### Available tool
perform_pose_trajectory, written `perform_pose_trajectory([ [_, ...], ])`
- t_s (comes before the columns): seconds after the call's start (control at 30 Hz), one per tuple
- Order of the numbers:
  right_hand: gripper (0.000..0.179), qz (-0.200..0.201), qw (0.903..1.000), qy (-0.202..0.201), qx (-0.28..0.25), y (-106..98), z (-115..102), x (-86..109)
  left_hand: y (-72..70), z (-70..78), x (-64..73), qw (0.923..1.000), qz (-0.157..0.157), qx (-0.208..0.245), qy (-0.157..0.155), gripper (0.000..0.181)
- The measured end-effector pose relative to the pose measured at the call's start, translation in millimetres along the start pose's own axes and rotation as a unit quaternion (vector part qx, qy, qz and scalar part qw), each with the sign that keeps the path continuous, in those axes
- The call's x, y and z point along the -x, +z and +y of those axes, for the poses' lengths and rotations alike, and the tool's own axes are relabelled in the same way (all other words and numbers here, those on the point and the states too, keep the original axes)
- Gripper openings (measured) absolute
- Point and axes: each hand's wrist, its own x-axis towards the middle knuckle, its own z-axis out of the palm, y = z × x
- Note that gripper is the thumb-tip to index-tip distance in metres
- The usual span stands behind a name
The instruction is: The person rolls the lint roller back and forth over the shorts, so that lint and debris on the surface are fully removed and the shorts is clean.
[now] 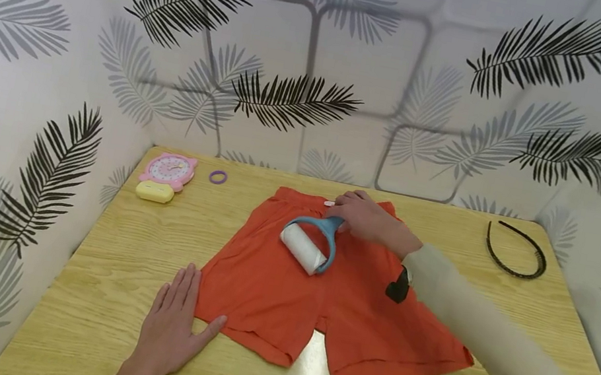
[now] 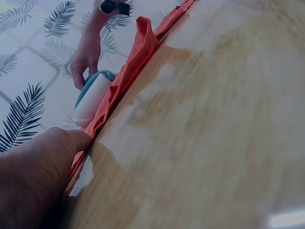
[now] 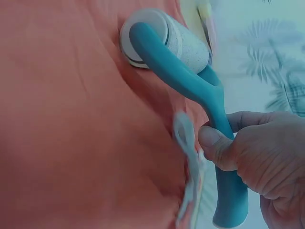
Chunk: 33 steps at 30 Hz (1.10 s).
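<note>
Wht rlr (image 1: 303, 249), blue hdl (image 3: 217, 106).

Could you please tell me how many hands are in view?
2: the left hand rests at the lower left corner of the red shorts; the right hand holds the lint roller near the waistband.

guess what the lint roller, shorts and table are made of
Lint roller: the blue handle looks like satin plastic, smooth, evenly coloured; the white roll is probably paper, matte and faintly speckled. Shorts: thin matte fabric, by soft creases; fibre unclear. Table: wood or wood-look laminate, grained, glossy where light reflects.
</note>
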Motion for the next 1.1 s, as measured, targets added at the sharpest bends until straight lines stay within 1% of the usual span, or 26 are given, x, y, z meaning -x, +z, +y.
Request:
perform_pose_trajectory([
  [0.07,0.038,0.004,0.9999,0.011,0.003,-2,10,0.4,0.1,-0.1,0.1,1.0000,-0.002,0.001,-0.001,0.106],
  [0.13,0.037,0.010,0.9997,0.016,0.016,-3,21,1.0,0.4,-0.4,0.1,1.0000,-0.003,0.000,-0.001,0.106],
  [0.3,0.026,0.015,0.9984,0.037,0.039,-4,47,1.0,-0.1,-0.3,0.1,1.0000,-0.005,0.000,-0.002,0.106],
  [0.5,0.021,0.003,0.9956,0.080,0.049,-6,70,0.5,-2.0,0.5,0.1,1.0000,-0.007,0.001,-0.003,0.106],
  [0.57,0.021,-0.002,0.9948,0.092,0.044,-7,75,0.9,-2.5,0.5,0.2,1.0000,-0.008,0.001,-0.003,0.106],
  [0.73,0.023,-0.017,0.9931,0.116,0.008,-10,82,6.3,-2.2,0.8,0.5,0.9999,-0.013,-0.002,-0.005,0.106],
  [0.83,0.025,-0.018,0.9925,0.120,-0.013,-11,82,12.0,-0.9,0.5,0.4,0.9999,-0.016,-0.005,-0.005,0.107],
  [0.93,0.025,-0.005,0.9922,0.120,-0.033,-15,77,17.9,0.3,-0.2,0.0,0.9999,-0.011,-0.006,-0.002,0.107],
  [1.1,0.024,0.036,0.9900,0.119,-0.067,-20,62,29.6,2.2,-2.4,-0.9,1.0000,-0.002,-0.003,0.001,0.107],
])
